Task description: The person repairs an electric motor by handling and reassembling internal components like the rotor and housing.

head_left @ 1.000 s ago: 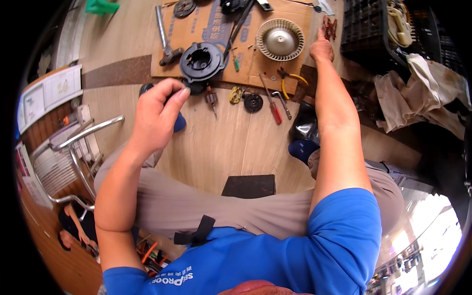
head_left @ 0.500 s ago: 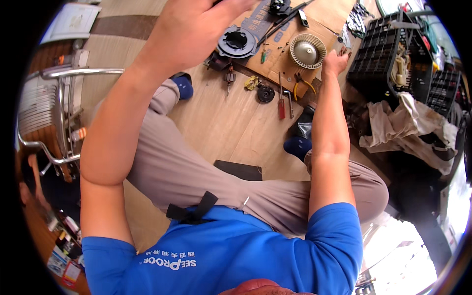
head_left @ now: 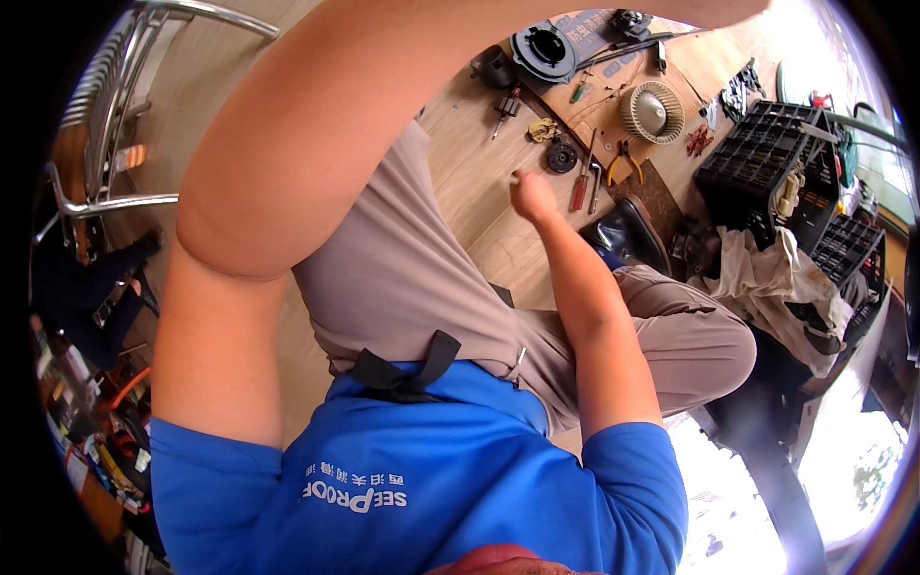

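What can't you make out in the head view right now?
Left hand: head view, mostly cut off by the top edge; its grip can't be told.
Right hand: head view, curled fingers hide whether it holds anything.
Cardboard: head view, far part covered by the left forearm.
Black crate: head view, sides hide most contents.

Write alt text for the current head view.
A person's curled right hand is near a red-handled screwdriver; the left arm crosses the picture and runs out at its top edge. Farther off, a pale fan wheel lies on cardboard, with a black crate to its right.
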The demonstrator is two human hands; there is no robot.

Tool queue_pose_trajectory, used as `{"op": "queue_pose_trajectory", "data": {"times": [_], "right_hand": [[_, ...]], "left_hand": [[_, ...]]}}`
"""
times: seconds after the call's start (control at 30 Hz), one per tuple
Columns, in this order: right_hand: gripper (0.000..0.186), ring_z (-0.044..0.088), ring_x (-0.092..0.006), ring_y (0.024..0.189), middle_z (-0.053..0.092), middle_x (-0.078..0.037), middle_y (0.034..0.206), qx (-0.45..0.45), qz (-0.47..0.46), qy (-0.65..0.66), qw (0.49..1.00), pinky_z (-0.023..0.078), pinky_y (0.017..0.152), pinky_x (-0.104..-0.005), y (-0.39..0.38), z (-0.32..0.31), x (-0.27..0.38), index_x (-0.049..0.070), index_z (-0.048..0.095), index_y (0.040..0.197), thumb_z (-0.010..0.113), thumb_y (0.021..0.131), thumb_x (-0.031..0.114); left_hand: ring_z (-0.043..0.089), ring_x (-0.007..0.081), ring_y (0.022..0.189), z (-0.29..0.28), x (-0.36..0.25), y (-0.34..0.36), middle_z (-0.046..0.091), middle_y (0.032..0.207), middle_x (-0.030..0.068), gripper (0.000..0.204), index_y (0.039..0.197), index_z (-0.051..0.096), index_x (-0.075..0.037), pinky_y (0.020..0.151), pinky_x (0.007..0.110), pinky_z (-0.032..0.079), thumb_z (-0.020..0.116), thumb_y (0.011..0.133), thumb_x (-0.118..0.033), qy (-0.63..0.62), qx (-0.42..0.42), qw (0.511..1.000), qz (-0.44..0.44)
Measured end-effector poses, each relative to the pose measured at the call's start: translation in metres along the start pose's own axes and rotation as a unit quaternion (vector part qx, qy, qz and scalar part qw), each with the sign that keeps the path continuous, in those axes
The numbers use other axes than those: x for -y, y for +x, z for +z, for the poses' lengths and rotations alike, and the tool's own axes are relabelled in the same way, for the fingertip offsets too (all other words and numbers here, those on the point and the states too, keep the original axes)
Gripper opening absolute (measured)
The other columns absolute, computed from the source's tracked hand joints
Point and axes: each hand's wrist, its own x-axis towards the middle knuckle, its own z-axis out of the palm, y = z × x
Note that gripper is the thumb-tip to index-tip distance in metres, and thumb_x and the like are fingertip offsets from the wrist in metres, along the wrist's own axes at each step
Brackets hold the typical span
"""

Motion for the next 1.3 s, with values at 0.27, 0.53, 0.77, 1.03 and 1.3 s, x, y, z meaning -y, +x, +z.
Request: {"op": "queue_pose_trajectory", "data": {"times": [0.27, 0.53, 0.77, 1.03, 1.3], "right_hand": [[0.066, 0.064, -0.0395, 0.096, 0.065, -0.025, 0.103, 0.02, -0.003, -0.036, 0.999, 0.051, 0.082, -0.0471, 0.013, -0.031, 0.067, 0.01, 0.027, 0.148, 0.052, 0.087, 0.019], [0.034, 0.063, -0.0168, 0.074, 0.067, -0.007, 0.086, -0.014, -0.056, 0.49, 0.87, 0.051, 0.065, -0.0291, 0.033, -0.198, 0.12, 0.006, 0.062, 0.12, 0.057, 0.095, 0.028], [0.046, 0.064, -0.0232, 0.089, 0.066, -0.009, 0.102, -0.034, -0.262, 0.655, 0.708, 0.052, 0.077, -0.037, -0.064, -0.364, 0.169, 0.008, 0.057, 0.116, 0.037, 0.102, 0.047], [0.025, 0.039, -0.0052, 0.047, 0.045, 0.003, 0.059, -0.128, -0.208, 0.564, 0.789, 0.03, 0.044, -0.0197, -0.134, -0.384, 0.147, 0.0, 0.059, 0.11, 0.047, 0.103, 0.02], [0.018, 0.045, -0.002, 0.059, 0.056, 0.003, 0.07, -0.192, -0.173, 0.515, 0.817, 0.035, 0.053, -0.0169, -0.126, -0.373, 0.138, -0.002, 0.065, 0.107, 0.055, 0.098, 0.011]], "left_hand": [[0.065, 0.0293, 0.067, -0.015, -0.001, -0.013, 0.066, 0.073, 0.0195, 0.024, 0.086, 0.065, 0.007, 0.065, 0.036, 0.052, 0.057, 0.093, -0.014, -0.007, -0.021, 0.999, -0.042], [0.065, 0.0279, 0.065, 0.002, 0.013, 0.002, 0.066, 0.073, 0.0178, 0.025, 0.089, 0.064, 0.007, 0.063, 0.035, 0.052, 0.055, 0.094, -0.015, -0.015, -0.035, 0.997, -0.063], [0.059, 0.0191, 0.06, -0.015, -0.001, 0.012, 0.06, 0.067, 0.0098, 0.02, 0.093, 0.06, 0.005, 0.055, 0.029, 0.048, 0.052, 0.096, -0.012, -0.373, 0.065, 0.882, -0.28], [0.063, 0.0187, 0.068, 0.039, -0.01, 0.025, 0.062, 0.078, 0.0081, 0.013, 0.094, 0.057, 0.0, 0.062, 0.032, 0.054, 0.053, 0.096, -0.012, -0.41, -0.06, 0.814, -0.406], [0.068, 0.0212, 0.079, 0.045, 0.021, 0.025, 0.068, 0.087, 0.0079, 0.009, 0.099, 0.061, -0.004, 0.073, 0.035, 0.057, 0.058, 0.095, -0.012, -0.511, -0.021, 0.794, -0.329]]}}
